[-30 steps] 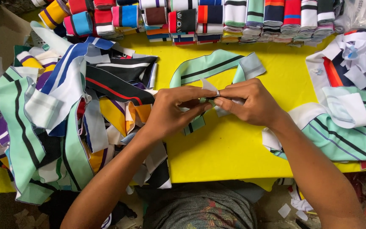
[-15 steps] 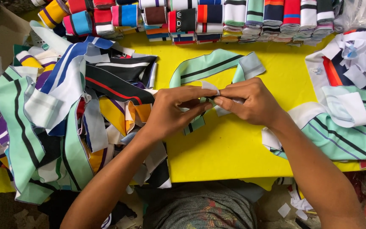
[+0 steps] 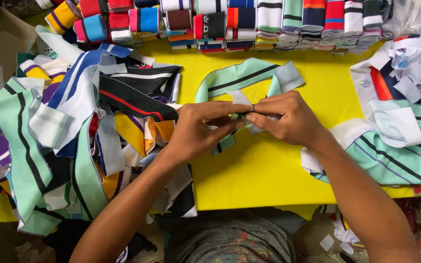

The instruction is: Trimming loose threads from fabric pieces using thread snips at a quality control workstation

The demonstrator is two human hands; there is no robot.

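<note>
Table (image 3: 269, 175): yellow surface, bare only in the middle toward the near edge.
Loose pile (image 3: 64, 141): striped knit bands heaped over the left edge, unmoved over the last second.
Folded row (image 3: 249, 19): rolled and folded striped bands lined along the far edge.
Right heap (image 3: 400, 141): mint and white pieces by the right edge.
Mint band (image 3: 235, 78): mint strip with a dark stripe, looped on the middle of the table, its ends gathered between both hands; same place as a second ago.
Change: almost none; the fingers have only drawn a little closer at the pinch, so the work reads as fine handling in place.
Left hand (image 3: 196, 131): forearm angled in from the near-left, fingers pinched narrow on the mint band.
Right hand (image 3: 288, 119): forearm from the near-right corner, knuckles up, thumb and fingertips closed on the same band, touching the left hand's fingertips.
</note>
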